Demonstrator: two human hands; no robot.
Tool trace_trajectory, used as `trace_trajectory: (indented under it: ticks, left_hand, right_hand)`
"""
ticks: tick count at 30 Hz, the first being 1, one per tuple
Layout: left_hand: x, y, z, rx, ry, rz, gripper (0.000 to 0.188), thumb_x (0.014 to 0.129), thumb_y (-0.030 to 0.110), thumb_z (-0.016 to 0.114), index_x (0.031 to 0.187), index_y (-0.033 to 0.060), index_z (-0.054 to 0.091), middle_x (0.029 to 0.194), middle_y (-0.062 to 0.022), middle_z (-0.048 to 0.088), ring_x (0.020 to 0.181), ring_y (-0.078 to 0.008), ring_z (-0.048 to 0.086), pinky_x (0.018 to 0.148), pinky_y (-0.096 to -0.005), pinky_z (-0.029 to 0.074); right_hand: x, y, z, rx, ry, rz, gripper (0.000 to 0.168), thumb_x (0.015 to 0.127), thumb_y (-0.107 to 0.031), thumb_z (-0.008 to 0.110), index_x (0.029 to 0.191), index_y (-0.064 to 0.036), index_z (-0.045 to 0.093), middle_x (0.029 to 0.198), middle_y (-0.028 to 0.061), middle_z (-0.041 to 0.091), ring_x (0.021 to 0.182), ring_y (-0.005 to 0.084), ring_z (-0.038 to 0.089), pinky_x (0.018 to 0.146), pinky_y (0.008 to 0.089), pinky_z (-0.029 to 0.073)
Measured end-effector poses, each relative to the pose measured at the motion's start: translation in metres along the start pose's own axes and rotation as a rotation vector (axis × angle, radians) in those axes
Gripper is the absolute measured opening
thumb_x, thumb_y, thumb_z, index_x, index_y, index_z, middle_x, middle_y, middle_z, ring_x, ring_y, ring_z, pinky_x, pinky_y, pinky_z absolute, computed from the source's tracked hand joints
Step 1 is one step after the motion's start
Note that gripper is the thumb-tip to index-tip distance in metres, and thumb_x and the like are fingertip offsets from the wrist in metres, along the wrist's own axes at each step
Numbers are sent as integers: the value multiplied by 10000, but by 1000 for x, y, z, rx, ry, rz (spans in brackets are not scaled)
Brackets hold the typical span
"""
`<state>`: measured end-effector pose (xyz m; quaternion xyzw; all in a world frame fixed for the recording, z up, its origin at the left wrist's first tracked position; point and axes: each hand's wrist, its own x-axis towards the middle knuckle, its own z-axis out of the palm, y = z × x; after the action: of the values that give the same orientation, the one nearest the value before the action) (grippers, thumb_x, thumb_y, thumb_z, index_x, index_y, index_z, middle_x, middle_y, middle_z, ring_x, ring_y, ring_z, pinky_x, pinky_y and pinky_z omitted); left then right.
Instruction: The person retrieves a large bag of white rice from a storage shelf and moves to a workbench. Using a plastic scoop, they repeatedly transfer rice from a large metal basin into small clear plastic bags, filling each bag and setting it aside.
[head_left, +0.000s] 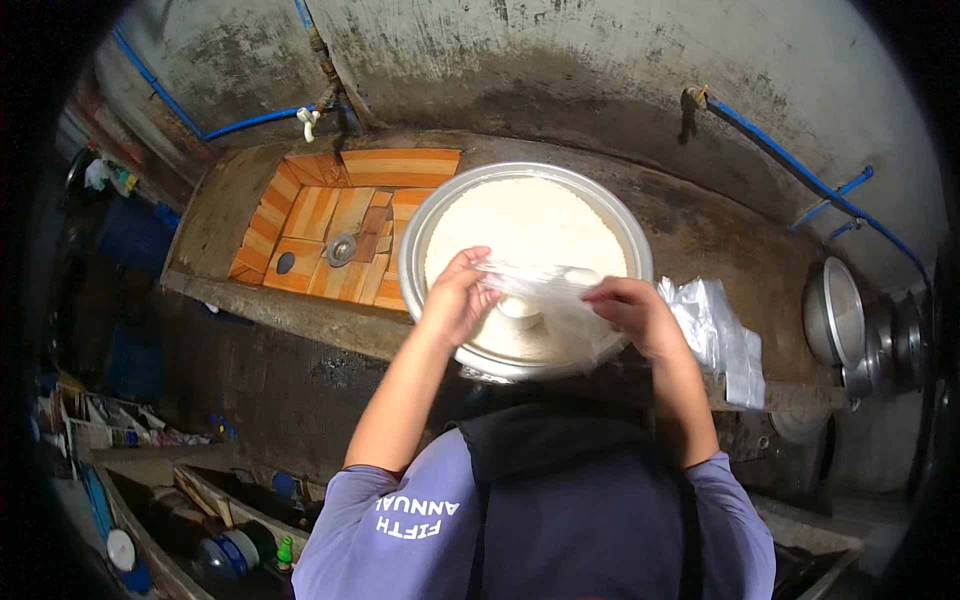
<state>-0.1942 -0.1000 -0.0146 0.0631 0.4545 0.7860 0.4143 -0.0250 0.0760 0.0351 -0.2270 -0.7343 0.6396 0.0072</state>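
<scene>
A large round aluminium basin (414, 247) sits before me on the concrete counter. White grainy food (525, 217) fills much of it. Above the basin's near half, a clear plastic bag (551, 283) is stretched between my hands. My left hand (457, 292) pinches its left end; my right hand (630, 307) grips the right end, slightly blurred. Under the bag a pale rounded thing (517, 311) shows in the basin, too veiled to name. To the right of my right hand lies a stack of clear plastic bags (712, 330), overhanging the counter's front edge.
Left of the basin is a sink (307, 210) lined with wood-coloured tiles, below a white tap (308, 124). Metal bowls (832, 311) stand tilted at the counter's right end. Blue pipes (795, 169) run along the wall. Behind me, concrete troughs (161, 540) hold plastic bottles.
</scene>
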Motion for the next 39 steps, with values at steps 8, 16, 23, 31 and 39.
trace_trajectory:
  ticks: [8,16,23,31,39]
  left_hand:
    - [26,66,-33,1222,-69,687,434,712,-37,506,1128,85,486,876,-102,503,809,-230,535,727,-313,455]
    - [48,104,-95,1462,201,493,587,722,59,553,1277,116,370,1054,-178,490,946,-314,519,821,-361,418]
    - [-11,114,-58,1268,-10,650,654,711,3,580,1304,152,347,1199,-144,378,1123,-263,406,924,-344,358]
    - [-59,112,-11,1295,-35,1036,654,693,3,591,1293,64,337,1174,-194,386,995,-271,475,749,-298,450]
    - [-95,116,10,1295,-10,1050,711,669,-17,622,1307,68,320,1169,-174,385,781,-188,514,599,-241,456]
  right_hand:
    - [106,-24,55,-770,757,-766,450,756,-58,572,1189,-86,455,870,106,522,769,176,516,696,264,427]
    - [139,23,29,-954,-123,-300,505,712,35,484,1184,-144,477,1071,152,496,959,274,512,830,327,422]
    - [119,-17,43,-730,-76,-381,273,752,-86,570,1021,-75,528,981,99,507,886,212,522,775,308,432]
    - [68,-94,62,-527,253,-841,142,681,67,522,798,-13,525,924,85,435,797,181,490,712,259,409]
    - [-9,-127,56,-465,304,-803,315,598,159,489,809,-27,629,968,80,431,839,165,497,711,254,431]
